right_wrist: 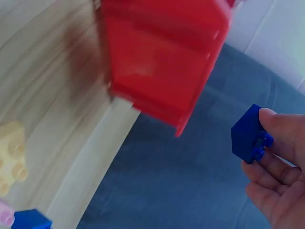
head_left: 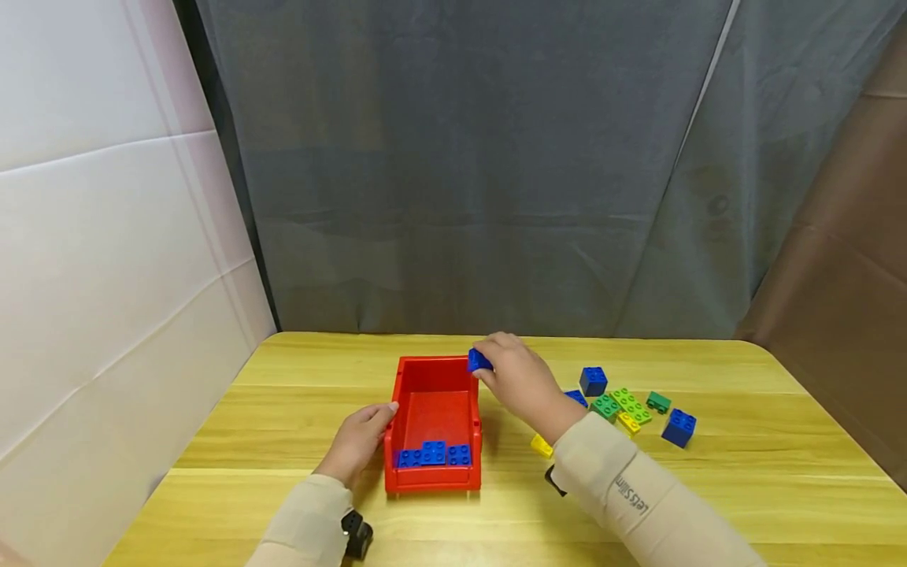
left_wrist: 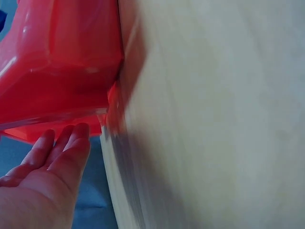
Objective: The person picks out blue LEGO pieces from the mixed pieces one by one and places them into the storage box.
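Observation:
My right hand (head_left: 520,378) pinches a blue toy brick (head_left: 479,361) between thumb and fingers, over the far right corner of a red bin (head_left: 434,479). The right wrist view shows this studded blue brick (right_wrist: 246,134) at my fingertips, above the table. Beside the bin's left wall lies my left hand (head_left: 360,441), its thumb at the rim. In the left wrist view, its straight fingers (left_wrist: 71,148) reach to the red outer wall. Several blue bricks (head_left: 434,453) sit in the near end of the bin.
Right of the bin, loose bricks lie on the wooden table (head_left: 283,378): a blue brick (head_left: 594,380), another blue brick (head_left: 679,428), a light green brick (head_left: 631,405), a small green brick (head_left: 658,402) and a yellow brick (head_left: 542,446) by my right forearm. A grey curtain (head_left: 453,173) hangs behind.

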A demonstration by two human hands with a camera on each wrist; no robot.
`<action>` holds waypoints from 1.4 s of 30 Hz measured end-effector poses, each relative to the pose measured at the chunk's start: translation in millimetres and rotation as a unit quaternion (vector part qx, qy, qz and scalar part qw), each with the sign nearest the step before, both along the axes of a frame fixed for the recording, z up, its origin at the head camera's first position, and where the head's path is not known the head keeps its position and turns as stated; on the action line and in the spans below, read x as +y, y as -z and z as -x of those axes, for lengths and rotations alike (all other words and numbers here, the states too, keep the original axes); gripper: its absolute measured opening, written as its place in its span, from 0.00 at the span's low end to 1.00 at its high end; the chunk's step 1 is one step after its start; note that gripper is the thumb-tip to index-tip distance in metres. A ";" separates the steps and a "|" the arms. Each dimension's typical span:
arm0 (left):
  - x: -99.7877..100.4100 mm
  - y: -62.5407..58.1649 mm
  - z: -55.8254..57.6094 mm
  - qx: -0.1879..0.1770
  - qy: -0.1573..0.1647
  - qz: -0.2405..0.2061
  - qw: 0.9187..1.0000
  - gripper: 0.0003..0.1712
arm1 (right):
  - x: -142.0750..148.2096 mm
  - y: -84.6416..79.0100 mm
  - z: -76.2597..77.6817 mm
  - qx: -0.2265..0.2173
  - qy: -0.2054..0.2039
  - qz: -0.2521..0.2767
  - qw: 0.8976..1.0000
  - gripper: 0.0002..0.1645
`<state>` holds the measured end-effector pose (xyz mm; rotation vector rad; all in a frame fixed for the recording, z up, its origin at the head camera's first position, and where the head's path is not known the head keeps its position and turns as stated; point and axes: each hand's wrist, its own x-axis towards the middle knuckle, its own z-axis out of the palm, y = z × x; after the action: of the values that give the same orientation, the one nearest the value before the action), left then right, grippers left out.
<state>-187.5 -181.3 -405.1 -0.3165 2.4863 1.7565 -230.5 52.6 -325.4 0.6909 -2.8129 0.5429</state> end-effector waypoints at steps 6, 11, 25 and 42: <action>1.7 -0.7 0.1 -0.008 -0.004 -0.005 1.000 0.34 | -10.7 -4.1 -7.8 0.004 -0.033 -0.009 0.999 0.25; 3.6 -1.1 1.3 -0.008 -0.009 -0.017 1.000 0.32 | -16.7 -4.1 -11.2 0.004 -0.054 -0.010 0.998 0.25; 6.3 -4.7 0.0 -0.004 -0.009 -0.022 1.000 0.30 | -42.1 1.6 -17.7 -0.050 -0.090 -0.078 0.992 0.29; 8.9 -3.4 1.1 0.011 -0.005 -0.027 1.000 0.28 | -61.4 17.4 -12.9 -0.088 -0.092 -0.112 0.986 0.28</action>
<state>-188.7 -172.3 -401.7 -0.3082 2.4513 1.8357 -217.7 -8.8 -342.8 0.9990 -3.0260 0.3326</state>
